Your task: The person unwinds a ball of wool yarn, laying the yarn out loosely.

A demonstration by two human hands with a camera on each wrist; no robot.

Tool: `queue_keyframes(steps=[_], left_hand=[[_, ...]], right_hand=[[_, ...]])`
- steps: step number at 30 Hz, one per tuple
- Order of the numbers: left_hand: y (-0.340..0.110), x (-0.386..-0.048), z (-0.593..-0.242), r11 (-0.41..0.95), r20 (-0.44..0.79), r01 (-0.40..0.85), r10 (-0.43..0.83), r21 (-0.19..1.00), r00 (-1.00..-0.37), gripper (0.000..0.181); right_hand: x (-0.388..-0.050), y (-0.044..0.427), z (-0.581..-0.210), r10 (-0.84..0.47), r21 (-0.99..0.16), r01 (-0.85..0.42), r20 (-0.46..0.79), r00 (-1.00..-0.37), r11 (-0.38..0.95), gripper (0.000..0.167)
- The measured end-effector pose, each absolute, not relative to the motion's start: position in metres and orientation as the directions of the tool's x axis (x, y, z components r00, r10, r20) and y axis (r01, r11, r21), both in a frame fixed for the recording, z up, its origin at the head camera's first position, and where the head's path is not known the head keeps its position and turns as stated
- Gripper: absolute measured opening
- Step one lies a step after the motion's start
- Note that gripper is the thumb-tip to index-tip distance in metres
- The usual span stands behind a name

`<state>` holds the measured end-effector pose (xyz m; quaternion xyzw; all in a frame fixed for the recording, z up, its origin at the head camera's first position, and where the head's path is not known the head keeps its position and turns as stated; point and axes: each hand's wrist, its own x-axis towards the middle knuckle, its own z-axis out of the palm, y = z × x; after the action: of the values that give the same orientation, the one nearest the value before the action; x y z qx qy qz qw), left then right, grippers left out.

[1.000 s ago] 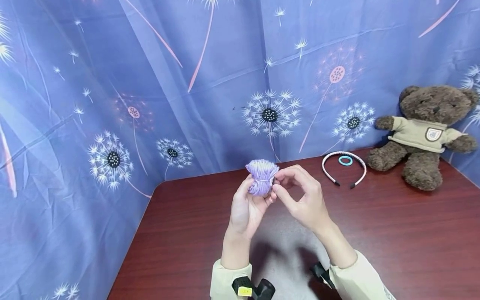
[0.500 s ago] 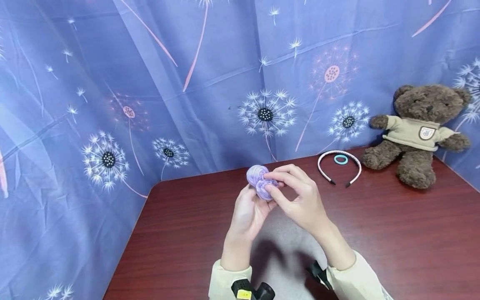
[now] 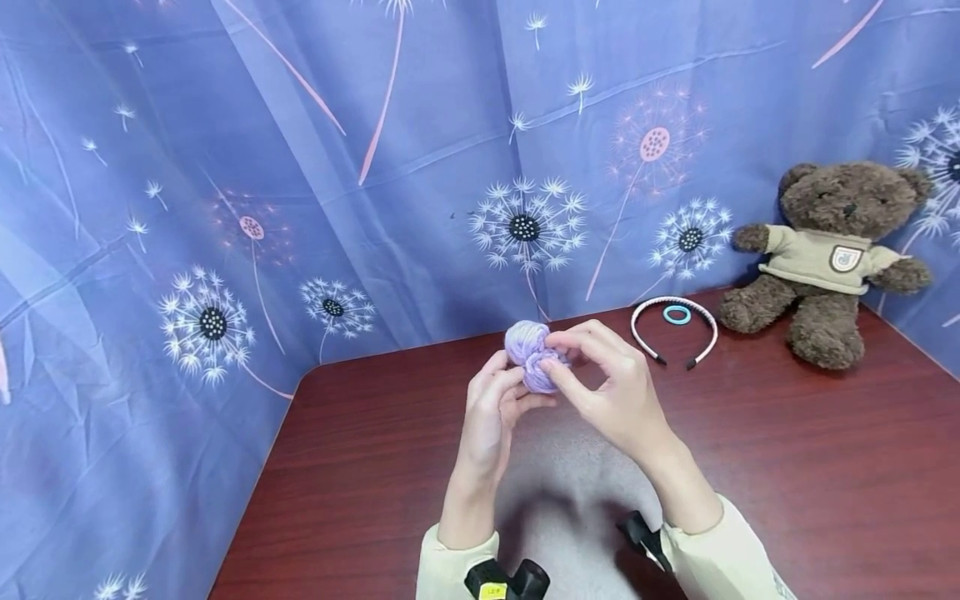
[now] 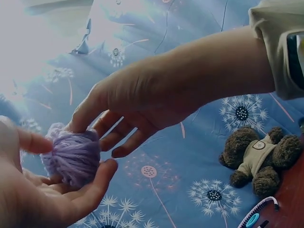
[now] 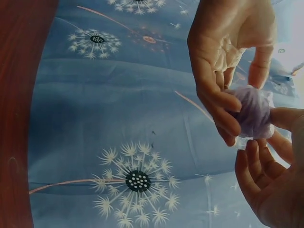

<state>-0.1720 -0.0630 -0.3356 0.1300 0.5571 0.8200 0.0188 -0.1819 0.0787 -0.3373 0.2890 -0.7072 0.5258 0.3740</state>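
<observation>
A small bundle of lilac yarn [image 3: 527, 342], cinched at its middle into two round lobes, is held above the table between both hands. My left hand [image 3: 486, 417] grips it from the left, fingertips against its side. From the right, the thumb and forefinger of my right hand [image 3: 618, 396] pinch it near the cinched middle. In the left wrist view the yarn [image 4: 78, 159] fans out from its gathered middle, with fingers on both sides. The right wrist view shows the yarn [image 5: 254, 114] between the two hands, its tie hidden there.
On the reddish-brown table [image 3: 360, 450], a white headband [image 3: 635, 323] lies at the back right, a turquoise ring [image 3: 677, 314] inside its curve. Beside them a brown teddy bear [image 3: 821, 258] in a beige top sits against the blue dandelion-print curtain [image 3: 405, 242].
The yarn bundle has been turned, from its tied side to a view of two round lobes. My left fingers have shifted their hold on it, and my right fingertips have moved onto its middle.
</observation>
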Motion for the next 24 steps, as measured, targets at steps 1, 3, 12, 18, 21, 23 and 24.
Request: queue_keyframes(steps=[1,3,12,18,21,23,24], left_hand=[[-0.063,-0.172,-0.335,-0.381,0.197,0.11,0.199,0.918,-0.96,0.038],[-0.063,-0.171,-0.335,-0.38,0.201,0.102,0.23,0.92,-0.952,0.039],[-0.064,-0.171,-0.334,-0.4,0.175,0.064,0.248,0.914,-0.953,0.037],[-0.066,-0.169,-0.332,-0.442,0.16,0.028,0.263,0.897,-0.951,0.037],[-0.066,-0.167,-0.331,-0.477,0.16,-0.004,0.302,0.879,-0.94,0.036],[-0.067,-0.167,-0.331,-0.497,0.165,-0.024,0.333,0.867,-0.928,0.035],[-0.067,-0.167,-0.331,-0.505,0.166,-0.035,0.348,0.863,-0.923,0.035]], right_hand=[[-0.181,0.079,-0.337,-0.02,-0.529,-0.8,0.831,-0.557,0.283,0.024],[-0.179,0.08,-0.336,-0.035,-0.534,-0.794,0.823,-0.566,0.29,0.022],[-0.17,0.08,-0.333,-0.089,-0.584,-0.761,0.774,-0.627,0.284,0.017],[-0.169,0.081,-0.331,-0.086,-0.588,-0.761,0.773,-0.628,0.274,0.018],[-0.169,0.081,-0.33,-0.087,-0.564,-0.788,0.797,-0.597,0.246,0.023],[-0.17,0.081,-0.329,-0.085,-0.544,-0.808,0.815,-0.573,0.226,0.026],[-0.17,0.081,-0.329,-0.086,-0.536,-0.815,0.821,-0.564,0.219,0.026]])
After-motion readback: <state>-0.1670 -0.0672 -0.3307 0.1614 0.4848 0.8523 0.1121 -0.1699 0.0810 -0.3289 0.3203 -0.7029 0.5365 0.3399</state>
